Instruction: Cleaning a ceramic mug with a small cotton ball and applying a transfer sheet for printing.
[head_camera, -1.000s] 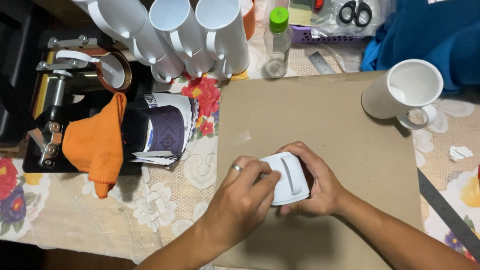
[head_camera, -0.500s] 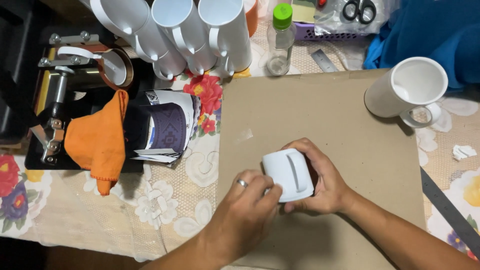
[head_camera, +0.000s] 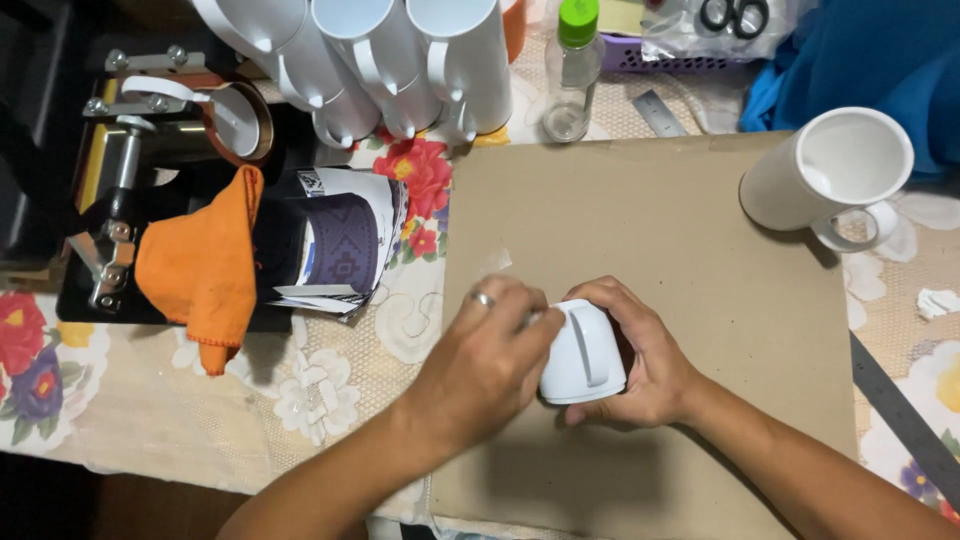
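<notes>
A white mug (head_camera: 582, 353) lies on its side on a brown cardboard sheet (head_camera: 650, 220), handle turned up. My right hand (head_camera: 650, 355) cups it from the right and holds it. My left hand (head_camera: 490, 360), with a ring on one finger, presses against the mug's left end, fingers curled over it. What the left fingertips touch on the mug is hidden.
Another white mug (head_camera: 830, 180) stands at the cardboard's right corner. Several white mugs (head_camera: 400, 60) stand in a row at the back, beside a green-capped bottle (head_camera: 572, 70). A black press (head_camera: 130, 200) with an orange cloth (head_camera: 205, 265) and printed paper (head_camera: 345, 245) sits left. A metal ruler (head_camera: 900, 410) lies right.
The mug has been turned slightly under my hands and my left hand has moved further over its left end. The other things lie as before.
</notes>
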